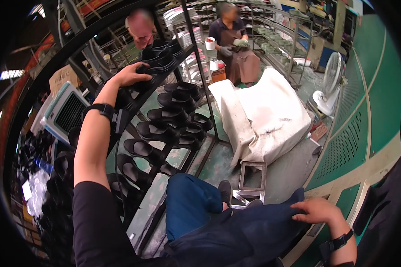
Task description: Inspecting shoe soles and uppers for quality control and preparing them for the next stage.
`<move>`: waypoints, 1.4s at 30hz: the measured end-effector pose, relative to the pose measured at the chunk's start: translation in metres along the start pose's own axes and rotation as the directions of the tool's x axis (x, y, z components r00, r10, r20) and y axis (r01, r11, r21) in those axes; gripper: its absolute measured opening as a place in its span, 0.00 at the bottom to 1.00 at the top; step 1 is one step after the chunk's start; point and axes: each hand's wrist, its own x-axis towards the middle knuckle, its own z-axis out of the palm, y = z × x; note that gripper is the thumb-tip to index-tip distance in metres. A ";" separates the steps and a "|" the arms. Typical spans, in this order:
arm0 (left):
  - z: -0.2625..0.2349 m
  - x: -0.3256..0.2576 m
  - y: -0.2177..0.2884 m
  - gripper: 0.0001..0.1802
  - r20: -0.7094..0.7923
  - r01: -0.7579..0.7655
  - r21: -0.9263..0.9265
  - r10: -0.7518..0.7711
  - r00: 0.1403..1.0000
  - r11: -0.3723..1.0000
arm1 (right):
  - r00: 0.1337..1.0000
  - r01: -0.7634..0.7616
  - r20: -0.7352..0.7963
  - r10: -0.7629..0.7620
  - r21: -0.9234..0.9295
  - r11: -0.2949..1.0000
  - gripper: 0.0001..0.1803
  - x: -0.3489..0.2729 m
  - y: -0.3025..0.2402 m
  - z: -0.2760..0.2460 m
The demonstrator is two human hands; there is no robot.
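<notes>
My left hand (130, 75) reaches up to the tall rack on the left. Its fingers are apart at a row of black shoes (158, 58) on the upper shelf, touching or very close to the nearest one; I cannot tell which. Lower on the rack, more black slip-on shoes (158, 130) stand in tiers. My right hand (315, 210) is low on the right, fingers loosely spread against the edge of a dark blue apron (249, 229) across my lap. It holds nothing that I can see. Both wrists carry black straps.
A white cloth-draped bulk (267, 120) stands ahead, with a small metal frame (252, 178) before it. Green perforated panels (347, 147) line the right, near a white fan (332, 80). Two people are beyond; one seated person (231, 40) wears gloves. An air cooler (67, 109) sits left.
</notes>
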 end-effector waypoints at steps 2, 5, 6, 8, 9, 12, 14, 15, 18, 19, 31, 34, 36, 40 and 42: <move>0.000 0.001 -0.001 0.39 -0.005 -0.002 -0.008 0.002 1.000 1.000 | 1.000 -0.003 0.016 0.004 -0.053 0.999 0.32 -0.001 0.001 0.000; 0.000 0.001 0.000 0.39 -0.008 -0.032 0.018 0.032 0.999 0.999 | 0.999 -0.031 0.020 0.032 -0.021 0.999 0.32 -0.004 0.001 -0.002; 0.000 0.001 0.000 0.39 -0.011 -0.020 0.041 0.021 1.000 0.999 | 0.998 -0.048 0.046 0.050 -0.041 0.998 0.31 -0.004 0.001 -0.002; 0.000 0.001 0.001 0.38 -0.002 -0.017 0.030 0.017 1.000 0.999 | 0.999 -0.041 0.033 0.042 -0.029 0.999 0.31 -0.005 0.000 -0.003; 0.000 0.001 0.001 0.38 -0.008 -0.021 0.041 0.022 1.000 0.999 | 0.998 -0.047 0.042 0.048 -0.036 0.998 0.32 -0.005 0.000 -0.003; -0.001 0.002 0.002 0.39 0.012 -0.008 0.007 0.008 1.000 1.000 | 0.997 -0.053 0.052 0.054 -0.036 0.998 0.32 -0.005 0.001 -0.002; -0.001 0.002 0.001 0.37 0.037 0.012 -0.057 -0.010 0.999 0.998 | 0.998 -0.048 0.041 0.051 -0.062 0.997 0.31 -0.005 0.002 -0.001; 0.000 0.003 0.000 0.37 0.041 -0.006 -0.080 0.010 0.999 0.997 | 0.999 -0.034 0.029 0.036 -0.057 0.998 0.31 -0.005 0.002 0.000; 0.001 0.004 -0.003 0.36 0.036 -0.030 -0.116 0.034 0.999 0.993 | 0.999 -0.044 0.031 0.045 -0.030 0.999 0.31 -0.005 0.002 -0.001; 0.001 0.004 -0.004 0.36 0.019 -0.037 -0.078 0.038 0.999 0.996 | 0.998 -0.047 0.027 0.048 -0.035 0.998 0.30 -0.005 0.001 0.000; 0.000 0.002 -0.002 0.38 0.007 -0.028 0.003 0.028 1.000 1.000 | 0.997 -0.055 0.043 0.057 -0.037 0.998 0.31 -0.003 -0.003 -0.003; 0.000 -0.001 0.001 0.38 0.004 -0.043 -0.011 0.043 0.999 0.999 | 0.998 -0.048 0.047 0.050 -0.050 0.998 0.31 -0.003 -0.004 -0.004; -0.001 -0.001 0.001 0.39 0.006 -0.025 -0.023 0.026 1.000 0.999 | 0.997 -0.041 0.057 0.042 -0.026 0.999 0.31 -0.003 -0.004 -0.004; -0.001 0.000 -0.001 0.39 0.003 -0.007 -0.020 0.007 1.000 1.000 | 0.999 -0.022 0.032 0.023 -0.017 1.000 0.31 -0.002 -0.004 -0.003; -0.001 0.001 -0.002 0.39 0.015 0.002 0.004 -0.002 1.000 1.000 | 1.000 -0.004 0.027 0.005 -0.020 1.000 0.31 -0.001 -0.005 -0.002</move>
